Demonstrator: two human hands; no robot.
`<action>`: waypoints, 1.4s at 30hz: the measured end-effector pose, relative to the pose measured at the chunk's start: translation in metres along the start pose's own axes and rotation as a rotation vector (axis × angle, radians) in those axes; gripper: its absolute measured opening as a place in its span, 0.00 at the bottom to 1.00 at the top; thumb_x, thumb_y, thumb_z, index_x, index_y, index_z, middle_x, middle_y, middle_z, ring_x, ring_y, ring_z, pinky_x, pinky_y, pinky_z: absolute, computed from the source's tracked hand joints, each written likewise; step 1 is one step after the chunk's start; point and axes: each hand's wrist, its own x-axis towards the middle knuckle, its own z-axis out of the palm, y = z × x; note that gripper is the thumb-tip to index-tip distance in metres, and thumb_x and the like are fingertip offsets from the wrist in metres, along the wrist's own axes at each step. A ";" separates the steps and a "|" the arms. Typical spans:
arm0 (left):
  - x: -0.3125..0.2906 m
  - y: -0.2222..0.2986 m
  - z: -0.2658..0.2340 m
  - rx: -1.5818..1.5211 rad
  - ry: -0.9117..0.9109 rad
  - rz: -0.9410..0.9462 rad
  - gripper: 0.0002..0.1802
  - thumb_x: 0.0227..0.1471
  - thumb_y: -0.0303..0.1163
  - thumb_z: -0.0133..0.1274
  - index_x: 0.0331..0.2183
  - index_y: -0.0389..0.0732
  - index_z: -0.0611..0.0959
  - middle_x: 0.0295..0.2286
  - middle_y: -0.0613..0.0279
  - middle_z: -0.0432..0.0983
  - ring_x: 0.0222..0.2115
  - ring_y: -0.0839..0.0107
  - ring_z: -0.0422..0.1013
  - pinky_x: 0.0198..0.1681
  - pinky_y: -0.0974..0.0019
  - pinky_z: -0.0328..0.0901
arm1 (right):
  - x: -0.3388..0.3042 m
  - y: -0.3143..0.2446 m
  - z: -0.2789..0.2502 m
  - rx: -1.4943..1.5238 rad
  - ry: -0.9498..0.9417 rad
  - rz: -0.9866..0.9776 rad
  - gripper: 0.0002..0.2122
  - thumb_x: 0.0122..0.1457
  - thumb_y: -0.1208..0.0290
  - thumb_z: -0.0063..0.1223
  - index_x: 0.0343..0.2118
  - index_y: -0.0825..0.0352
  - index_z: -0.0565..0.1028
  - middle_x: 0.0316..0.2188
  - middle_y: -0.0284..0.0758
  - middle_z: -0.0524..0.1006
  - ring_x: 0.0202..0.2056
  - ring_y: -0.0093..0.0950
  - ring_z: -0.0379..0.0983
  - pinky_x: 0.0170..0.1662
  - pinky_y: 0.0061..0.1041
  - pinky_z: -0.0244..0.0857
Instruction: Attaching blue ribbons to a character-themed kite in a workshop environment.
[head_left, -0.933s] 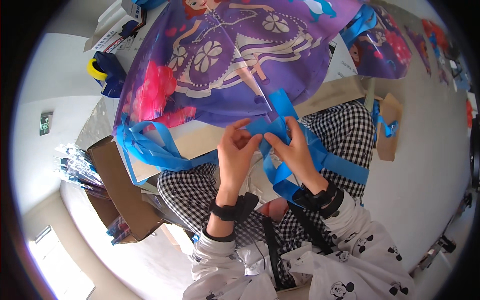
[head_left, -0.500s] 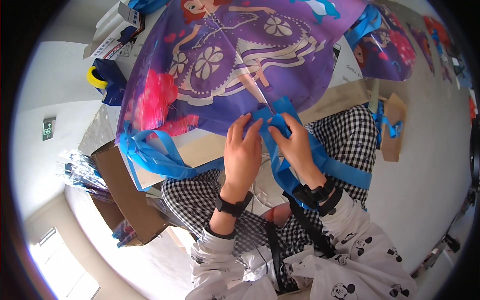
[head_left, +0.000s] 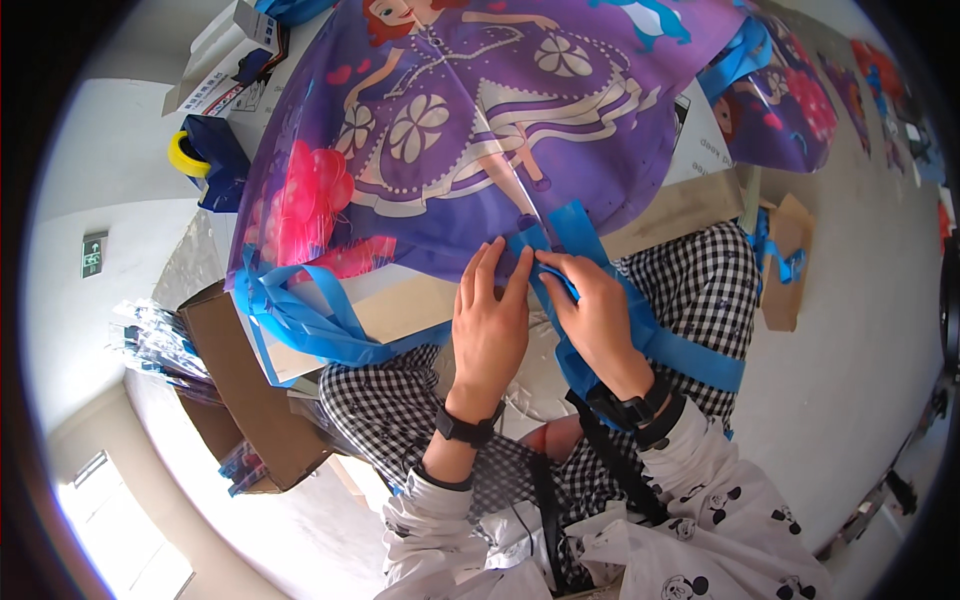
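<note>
A purple kite point(head_left: 600, 190) printed with a figure in a gown lies in front of me, with a thin rod down its middle. A strip of wide blue ribbon point(head_left: 575, 222) lies at the kite's lower tip. My left hand point(head_left: 492, 325) pinches the ribbon's edge by the tip, its other fingers stretched over the kite's lower edge. Close beside it, my right hand point(head_left: 600, 325) is closed on a folded part of the ribbon, thumb and forefinger toward the left hand. More ribbon hangs below the right hand and crosses my right thigh.
Looped blue ribbon point(head_left: 300, 315) hangs at the kite's left corner. A brown carton point(head_left: 240, 390) with shiny packets stands at left. Yellow tape point(head_left: 187, 155) sits by a dark blue box. Another kite point(head_left: 775, 110) and a small carton point(head_left: 788, 270) are at right.
My right hand has turned and its fingertips have come closer to my left fingers. The ribbon loop between the hands has drawn in under the right hand.
</note>
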 end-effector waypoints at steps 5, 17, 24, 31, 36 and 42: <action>0.000 0.000 0.000 -0.013 -0.006 -0.007 0.27 0.48 0.21 0.53 0.52 0.43 0.77 0.54 0.52 0.65 0.56 0.52 0.62 0.56 0.54 0.62 | -0.002 -0.001 0.002 -0.046 0.001 -0.030 0.13 0.55 0.77 0.58 0.44 0.64 0.77 0.27 0.36 0.75 0.24 0.36 0.74 0.26 0.31 0.67; 0.001 0.001 -0.003 -0.025 0.000 -0.012 0.28 0.47 0.20 0.53 0.52 0.42 0.77 0.53 0.53 0.66 0.56 0.54 0.63 0.54 0.56 0.64 | -0.004 -0.001 0.002 -0.120 -0.034 -0.037 0.21 0.48 0.80 0.60 0.48 0.62 0.76 0.27 0.34 0.73 0.25 0.34 0.75 0.26 0.31 0.68; 0.002 0.000 -0.005 -0.035 -0.013 -0.013 0.27 0.47 0.20 0.53 0.52 0.40 0.77 0.53 0.54 0.66 0.56 0.54 0.63 0.54 0.55 0.65 | -0.004 -0.003 0.001 -0.130 -0.054 -0.050 0.22 0.48 0.79 0.60 0.49 0.62 0.75 0.27 0.34 0.72 0.24 0.33 0.74 0.26 0.31 0.68; 0.001 0.000 -0.004 -0.039 0.002 -0.005 0.27 0.47 0.20 0.54 0.52 0.41 0.77 0.53 0.53 0.66 0.56 0.54 0.63 0.55 0.55 0.64 | -0.005 -0.002 0.003 -0.136 -0.047 -0.035 0.23 0.49 0.79 0.60 0.51 0.61 0.74 0.27 0.34 0.72 0.24 0.33 0.74 0.26 0.31 0.68; 0.002 0.002 -0.004 -0.027 -0.005 -0.011 0.27 0.47 0.21 0.54 0.52 0.43 0.77 0.53 0.53 0.66 0.56 0.53 0.63 0.55 0.55 0.64 | -0.006 0.001 0.004 -0.129 -0.026 -0.049 0.23 0.49 0.79 0.59 0.52 0.62 0.74 0.28 0.35 0.72 0.24 0.35 0.74 0.26 0.31 0.68; 0.001 0.001 -0.004 -0.016 -0.009 -0.011 0.27 0.48 0.21 0.54 0.53 0.43 0.77 0.53 0.52 0.65 0.56 0.53 0.63 0.55 0.55 0.64 | -0.004 -0.002 0.003 -0.148 -0.045 -0.039 0.23 0.50 0.78 0.59 0.52 0.62 0.74 0.28 0.35 0.72 0.24 0.36 0.74 0.26 0.32 0.68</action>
